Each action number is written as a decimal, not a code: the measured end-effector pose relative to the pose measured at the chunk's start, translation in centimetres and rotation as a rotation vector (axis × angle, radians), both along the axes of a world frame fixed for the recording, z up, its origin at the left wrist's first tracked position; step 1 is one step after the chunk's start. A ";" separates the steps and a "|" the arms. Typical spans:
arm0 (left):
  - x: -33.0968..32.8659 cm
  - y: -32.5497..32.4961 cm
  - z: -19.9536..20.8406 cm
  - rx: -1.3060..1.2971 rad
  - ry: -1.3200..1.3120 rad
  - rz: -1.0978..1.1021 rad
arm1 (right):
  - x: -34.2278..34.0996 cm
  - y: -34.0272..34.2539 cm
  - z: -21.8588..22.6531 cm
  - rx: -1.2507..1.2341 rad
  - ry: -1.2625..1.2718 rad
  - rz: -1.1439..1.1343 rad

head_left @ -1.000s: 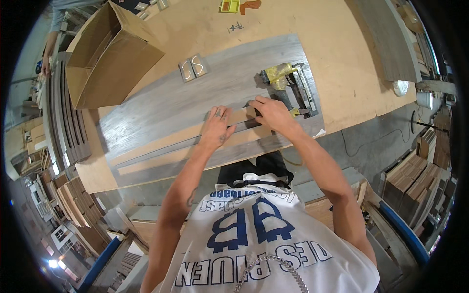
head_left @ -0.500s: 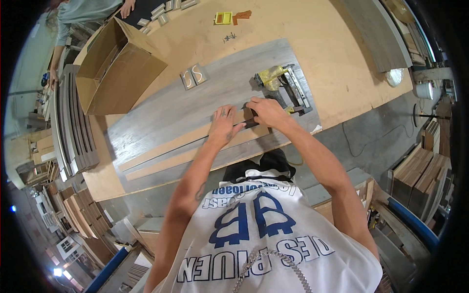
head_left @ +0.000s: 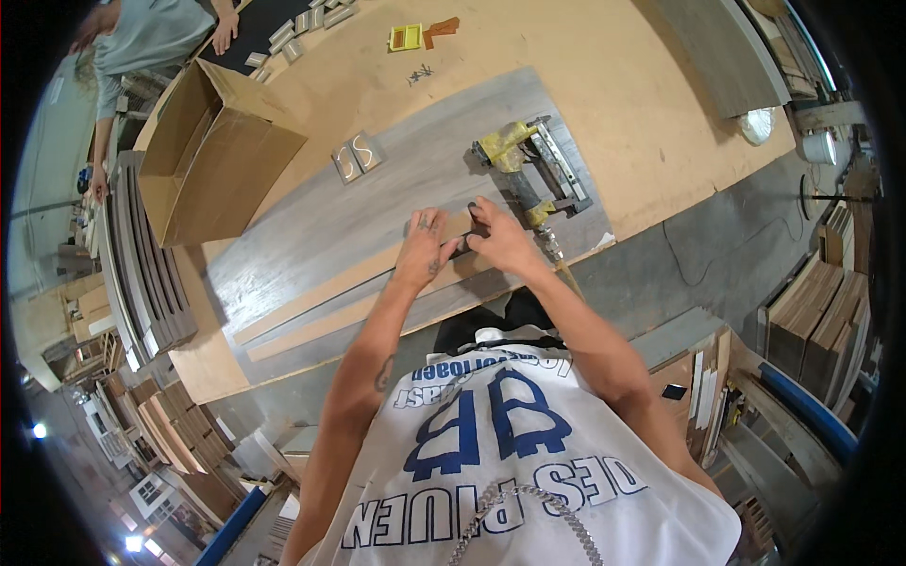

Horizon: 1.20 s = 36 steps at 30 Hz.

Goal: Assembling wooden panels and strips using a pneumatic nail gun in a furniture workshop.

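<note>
Two long tan wood strips (head_left: 311,298) lie nearly side by side on a grey wood-grain board, with a narrow grey gap between them. Across the far strip, close to its right end, rests my left hand (head_left: 424,250), fingers over the far edge and thumb at the near edge. My right hand (head_left: 500,241) is closed on a small dark piece (head_left: 473,216) beside the strip ends; the fingers hide much of it. Just beyond my right hand, a yellow and black nail gun (head_left: 517,151) lies on the grey board (head_left: 415,151).
Two small blocks with white glue squiggles (head_left: 357,157) lie farther back. An open cardboard box (head_left: 231,151) stands at left, near stacked grey panels (head_left: 151,255). A co-worker's hand (head_left: 225,33) rests by several small blocks. A yellow tray (head_left: 406,38) lies at the far side.
My right hand has shifted slightly left and the dark piece now tilts up between its fingers. My left hand stays on the strip. The whole view has shifted a little.
</note>
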<state>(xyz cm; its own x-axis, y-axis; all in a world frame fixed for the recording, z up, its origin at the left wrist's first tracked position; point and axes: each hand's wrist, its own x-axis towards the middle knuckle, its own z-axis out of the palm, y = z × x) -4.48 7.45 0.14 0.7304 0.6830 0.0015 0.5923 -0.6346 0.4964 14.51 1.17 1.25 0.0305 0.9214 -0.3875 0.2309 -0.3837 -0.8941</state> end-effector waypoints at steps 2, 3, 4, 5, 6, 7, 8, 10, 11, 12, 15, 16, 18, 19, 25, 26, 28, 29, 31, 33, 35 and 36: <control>0.0 0.1 -0.1 0.003 -0.020 -0.012 | -0.7 0.0 -0.2 -0.025 0.070 -0.098; 0.0 0.0 -0.1 0.000 -0.020 -0.010 | -0.9 0.0 0.0 -0.028 0.070 -0.097; 0.0 -0.1 -0.1 -0.009 -0.009 -0.007 | -1.1 -0.1 0.2 -0.047 0.058 -0.119; 0.0 -0.1 -0.1 -0.017 0.001 -0.003 | -1.3 -0.1 0.5 -0.067 0.045 -0.141; -0.1 -0.2 -0.1 -0.020 0.000 0.001 | -1.7 -0.1 0.8 -0.070 0.043 -0.136; -0.1 -0.2 -0.1 -0.011 0.009 -0.007 | -2.1 -0.1 1.2 -0.080 0.013 -0.158; -0.2 -0.2 -0.1 -0.001 0.018 -0.015 | -2.4 0.0 1.3 -0.089 -0.018 -0.178; -0.2 -0.2 -0.1 0.009 0.041 -0.012 | -2.9 0.1 0.6 -0.069 -0.040 -0.213; -0.2 -0.2 -0.1 0.022 0.067 -0.013 | -3.0 0.1 0.3 -0.048 -0.057 -0.252; -0.2 -0.2 0.0 0.020 0.062 -0.009 | -3.0 0.1 0.2 -0.048 -0.063 -0.248; -0.1 -0.2 0.1 0.028 0.046 -0.017 | -2.4 0.0 0.5 -0.057 -0.073 -0.184; -0.2 -0.2 0.1 0.040 0.065 -0.032 | -2.0 0.2 1.5 0.013 -0.239 -0.064; -0.3 -0.3 0.0 0.051 0.080 -0.049 | -0.9 0.5 2.0 0.081 -0.409 0.055; -0.3 -0.2 0.0 0.056 0.109 -0.054 | -0.1 1.1 1.7 0.222 -0.517 0.237; -0.3 -0.1 0.3 0.031 0.111 -0.054 | 1.4 3.3 0.3 0.452 -0.707 0.604; -0.2 -0.1 0.5 -0.006 0.100 -0.045 | 1.5 3.3 0.2 0.478 -0.724 0.627; -0.2 -0.2 0.5 -0.012 0.082 -0.038 | 1.7 3.4 0.4 0.489 -0.722 0.631; -0.2 -0.1 0.6 -0.019 0.064 -0.036 | 1.7 3.4 0.5 0.497 -0.718 0.629; -0.2 -0.1 0.4 -0.030 0.061 -0.032 | 1.7 3.5 0.6 0.474 -0.718 0.641; -0.4 -0.1 0.2 -0.042 0.058 -0.026 | 1.4 3.3 1.2 0.451 -0.714 0.654; -0.8 -0.1 0.0 0.044 0.074 -0.035 | 0.4 2.3 3.0 0.253 -0.547 0.383; -0.5 -0.1 0.1 0.045 0.073 -0.030 | 0.0 1.6 2.8 0.255 -0.548 0.388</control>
